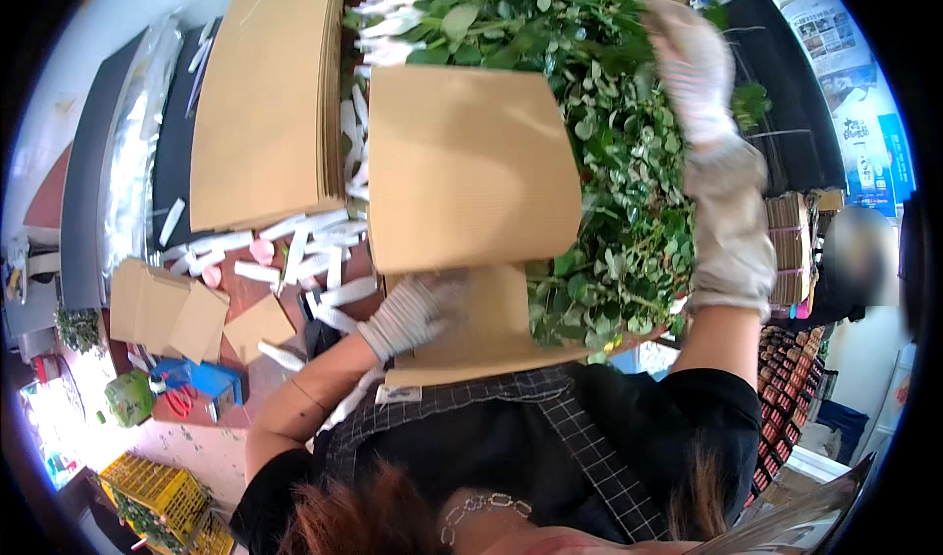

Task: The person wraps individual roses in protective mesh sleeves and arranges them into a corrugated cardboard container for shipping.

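Note:
Before me lies a brown cardboard sheet [471, 168], with another piece of cardboard [501, 312] below it, nearer my body. My left hand [416, 312], in a striped knit glove, rests at the left of the lower piece; its fingers are blurred and partly in shade, so their grip is unclear. My right hand [689, 61], gloved and with a loose sleeve cover, reaches to the far right edge of the leafy green stems [619, 150]. It is motion-blurred beside the leaves, and whether it holds a stem cannot be told. White mesh sleeves [390, 24] line the stems' left side.
A tall stack of cardboard sheets [265, 105] stands at the left, with loose white foam nets [317, 242] beside it. Small cardboard pieces [147, 308], red-handled scissors [180, 400] and a blue box [214, 385] lie lower left. Bundled cardboard [788, 249] is at the right.

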Demonstrator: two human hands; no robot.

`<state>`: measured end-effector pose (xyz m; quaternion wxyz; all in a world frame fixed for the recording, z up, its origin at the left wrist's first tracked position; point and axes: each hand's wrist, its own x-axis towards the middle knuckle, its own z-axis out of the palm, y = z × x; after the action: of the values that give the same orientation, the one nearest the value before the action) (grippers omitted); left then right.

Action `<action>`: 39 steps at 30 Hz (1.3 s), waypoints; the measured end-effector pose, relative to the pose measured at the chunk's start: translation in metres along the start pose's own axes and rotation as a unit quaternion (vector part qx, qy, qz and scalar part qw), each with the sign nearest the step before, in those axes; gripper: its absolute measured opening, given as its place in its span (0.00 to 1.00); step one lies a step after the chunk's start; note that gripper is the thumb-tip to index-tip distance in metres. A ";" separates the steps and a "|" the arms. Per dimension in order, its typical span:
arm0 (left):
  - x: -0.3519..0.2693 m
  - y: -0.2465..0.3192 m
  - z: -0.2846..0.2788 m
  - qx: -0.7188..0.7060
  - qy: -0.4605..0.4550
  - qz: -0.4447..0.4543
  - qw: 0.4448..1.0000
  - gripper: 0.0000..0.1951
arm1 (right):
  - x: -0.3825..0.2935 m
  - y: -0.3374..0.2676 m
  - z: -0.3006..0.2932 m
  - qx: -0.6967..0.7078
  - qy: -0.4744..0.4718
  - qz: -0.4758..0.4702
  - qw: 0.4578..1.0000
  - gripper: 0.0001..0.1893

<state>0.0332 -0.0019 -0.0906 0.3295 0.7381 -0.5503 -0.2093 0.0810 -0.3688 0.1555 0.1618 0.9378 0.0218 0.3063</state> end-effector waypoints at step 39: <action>0.022 0.040 -0.055 -0.198 -0.004 -0.073 0.977 0.13 | -0.048 0.093 -0.117 0.392 0.425 0.122 0.807 0.12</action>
<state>0.0505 -0.0158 -0.0225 0.4512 0.6953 -0.4440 -0.3403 -0.0313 -0.4295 0.2464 -0.2843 0.6924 0.0918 0.6568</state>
